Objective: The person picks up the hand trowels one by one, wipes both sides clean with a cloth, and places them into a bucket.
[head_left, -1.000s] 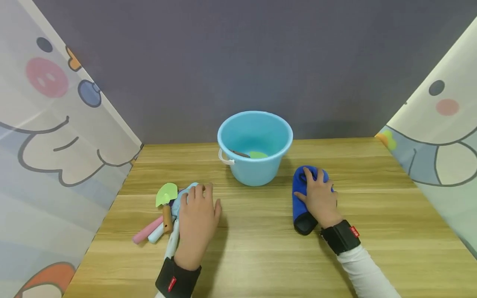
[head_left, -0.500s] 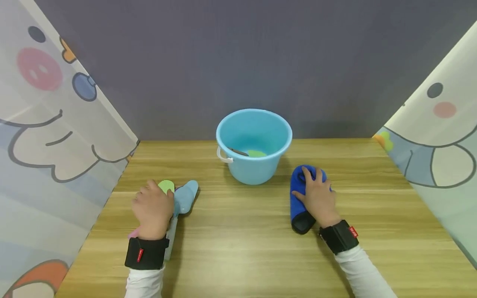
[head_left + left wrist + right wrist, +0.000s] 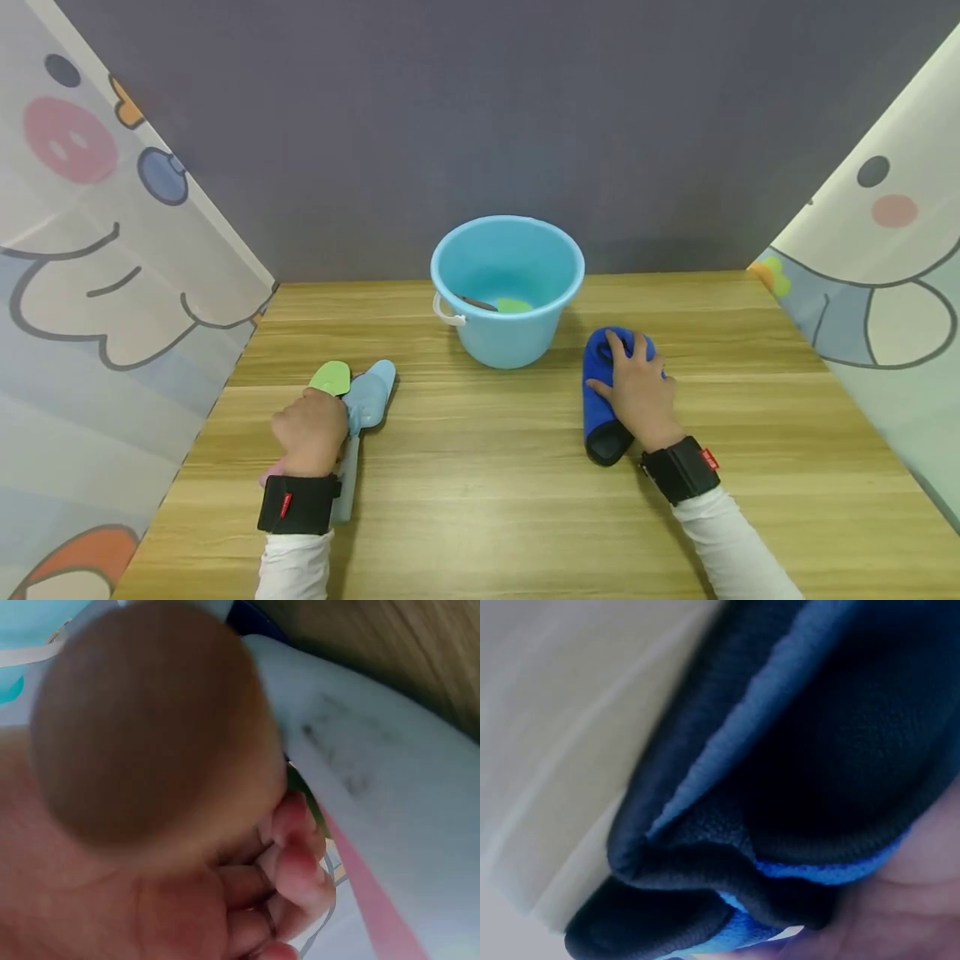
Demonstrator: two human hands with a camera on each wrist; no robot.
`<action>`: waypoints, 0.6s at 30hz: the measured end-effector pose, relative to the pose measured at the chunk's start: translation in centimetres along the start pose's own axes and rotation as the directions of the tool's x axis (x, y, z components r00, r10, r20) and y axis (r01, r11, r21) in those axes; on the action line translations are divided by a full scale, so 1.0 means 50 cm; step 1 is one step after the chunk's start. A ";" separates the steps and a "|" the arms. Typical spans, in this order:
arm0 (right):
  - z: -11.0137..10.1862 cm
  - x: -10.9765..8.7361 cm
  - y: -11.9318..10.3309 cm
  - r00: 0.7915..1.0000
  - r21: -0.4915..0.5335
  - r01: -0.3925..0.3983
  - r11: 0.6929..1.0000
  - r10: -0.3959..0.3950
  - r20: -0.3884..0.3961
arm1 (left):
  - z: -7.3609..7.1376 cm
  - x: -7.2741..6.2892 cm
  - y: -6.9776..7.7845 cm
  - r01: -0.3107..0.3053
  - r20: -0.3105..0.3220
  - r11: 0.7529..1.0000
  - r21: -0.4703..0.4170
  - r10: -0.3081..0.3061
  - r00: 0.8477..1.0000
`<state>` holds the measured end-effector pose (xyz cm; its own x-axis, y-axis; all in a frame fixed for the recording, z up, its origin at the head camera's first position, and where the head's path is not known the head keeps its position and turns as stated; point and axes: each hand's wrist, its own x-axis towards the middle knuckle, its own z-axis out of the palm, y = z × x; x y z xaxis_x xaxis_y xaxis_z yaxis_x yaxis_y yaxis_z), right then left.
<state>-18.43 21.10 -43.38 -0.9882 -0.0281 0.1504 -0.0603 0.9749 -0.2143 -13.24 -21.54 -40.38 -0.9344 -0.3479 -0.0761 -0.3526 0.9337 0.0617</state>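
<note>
My left hand (image 3: 310, 425) grips the brown wooden handle (image 3: 157, 735) of a green-bladed toy trowel (image 3: 331, 377) at the table's left side. Curled fingers (image 3: 300, 877) show behind the handle's rounded end in the left wrist view. Beside it lies a light blue toy shovel (image 3: 367, 402); a pink handle (image 3: 272, 472) peeks out under the hand. On the right, my right hand (image 3: 642, 396) rests with spread fingers on a soft blue shoe-like item (image 3: 597, 400) with a black end. Its black-edged opening (image 3: 705, 862) fills much of the right wrist view.
A light blue bucket (image 3: 510, 337) with a white handle stands at the back middle of the wooden table (image 3: 480, 475). Inside it are a green piece (image 3: 513, 306) and a brown one (image 3: 477, 303). A grey panel (image 3: 480, 125) rises behind; cartoon-printed sheets flank both sides.
My left hand has shifted left from over the light blue shovel to the green trowel, and its fingers have curled round the handle. The right hand stays on the blue item.
</note>
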 end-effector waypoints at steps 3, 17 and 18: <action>0.002 -0.001 -0.002 1.000 0.008 -0.003 1.000 0.003 -0.004 | 0.000 0.000 -0.004 -0.043 -0.061 0.999 -0.009 0.042 0.997; 0.014 0.006 0.006 0.991 -0.095 0.103 0.990 -0.110 -0.070 | -0.052 -0.022 0.025 -0.319 -0.690 0.943 0.094 0.293 0.662; 0.015 0.007 0.006 0.990 -0.091 0.117 0.989 -0.123 -0.068 | -0.064 -0.027 0.031 -0.333 -0.694 0.938 0.099 0.305 0.652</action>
<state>-18.92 21.21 -44.10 -0.9614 -0.1328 0.2410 -0.1623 0.9809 -0.1068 -12.70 -19.88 -36.99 -0.7513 -0.0010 0.6599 -0.0149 0.9998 -0.0155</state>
